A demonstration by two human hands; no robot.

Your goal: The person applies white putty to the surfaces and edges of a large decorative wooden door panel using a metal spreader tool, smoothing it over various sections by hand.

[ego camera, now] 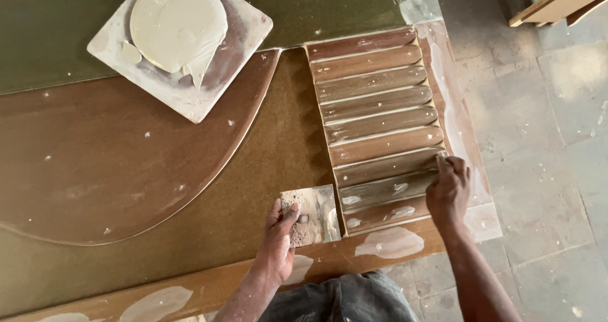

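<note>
Beside the fluted panel [380, 126], the left hand [278, 243] pinches a putty-smeared metal scraper [311, 215] flat on the brown tabletop [266, 164] as a ready palette, while the right hand [448, 192], fingers curled together, presses into a groove at the panel's far edge, above a tiled floor [544, 138].

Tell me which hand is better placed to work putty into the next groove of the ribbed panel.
Probably the right hand: it already rests on the ribbed panel at its right edge, seemingly pressing a small tool into a groove. The left hand is off the panel, holding the flat metal scraper.
</note>
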